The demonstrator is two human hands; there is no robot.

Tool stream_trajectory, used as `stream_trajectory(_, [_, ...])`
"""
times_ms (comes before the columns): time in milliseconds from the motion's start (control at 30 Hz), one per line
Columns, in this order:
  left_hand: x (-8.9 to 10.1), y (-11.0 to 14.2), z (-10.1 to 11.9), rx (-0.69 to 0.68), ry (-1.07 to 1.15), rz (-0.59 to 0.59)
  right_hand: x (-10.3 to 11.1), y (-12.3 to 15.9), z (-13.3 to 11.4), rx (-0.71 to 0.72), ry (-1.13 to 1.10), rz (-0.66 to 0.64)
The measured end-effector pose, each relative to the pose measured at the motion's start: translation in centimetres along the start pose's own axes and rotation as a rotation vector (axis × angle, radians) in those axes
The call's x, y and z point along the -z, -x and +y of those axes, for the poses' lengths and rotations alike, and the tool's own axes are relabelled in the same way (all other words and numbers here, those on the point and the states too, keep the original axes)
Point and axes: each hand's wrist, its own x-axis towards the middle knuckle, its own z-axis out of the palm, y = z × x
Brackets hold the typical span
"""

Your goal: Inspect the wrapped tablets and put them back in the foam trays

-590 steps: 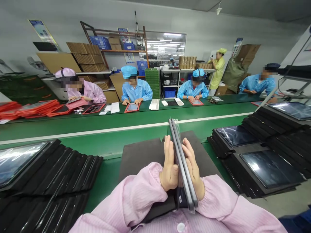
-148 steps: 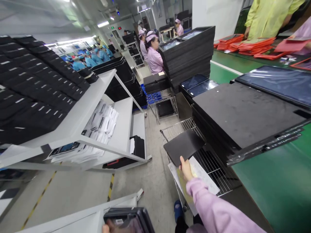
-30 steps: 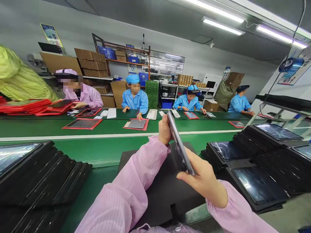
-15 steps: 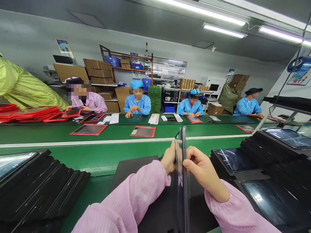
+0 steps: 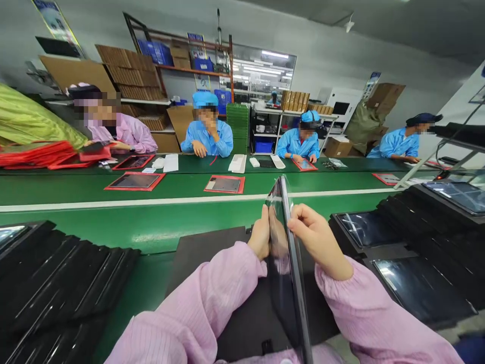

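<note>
A dark tablet (image 5: 285, 288) with clear film around it stands on edge in front of my chest, its glossy screen turned to the left. My left hand (image 5: 260, 236) holds it at the screen side, toward the far edge; the fingertips are partly hidden. At the tablet's right side my right hand (image 5: 317, 241) is closed, thumb against the rim and fingers curled by the loose clear film. Whether those fingers also pinch the film I cannot tell. Under the tablet lies a black foam sheet (image 5: 206, 263).
Black trays (image 5: 68, 283) are piled on the left. More trays with screens, such as one dark screen (image 5: 420, 288), are stacked on the right. Across the green conveyor belt (image 5: 166, 222), several co-workers sit before red-framed panels (image 5: 225, 184). Orange-red sleeves (image 5: 38, 154) lie heaped at far left.
A second ago the tablet leaned between my hands, right hand at its near end. My right hand has since moved up its right side, and the tablet now stands more upright. The view has tipped downward.
</note>
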Motion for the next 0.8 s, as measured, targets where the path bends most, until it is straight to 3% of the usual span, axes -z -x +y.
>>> stream_trajectory(167, [0.2, -0.8, -0.3, 0.068, 0.010, 0.046, 0.4, -0.7, 0.8, -0.092, -0.074, 0.035])
stream_trajectory(500, [-0.3, -0.2, 0.1, 0.038, 0.032, 0.040, 0.3, -0.8, 0.8, -0.138, -0.118, 0.044])
stream_trajectory(667, [-0.7, 1.1, 0.8, 0.040, -0.006, 0.034, 0.5, 0.3, 0.2, -0.049, -0.063, 0.030])
stream_trajectory(800, [-1.1, 3.0, 1.4, -0.074, 0.034, -0.022, 0.6, 2.7, -0.6, 0.123, -0.006, 0.019])
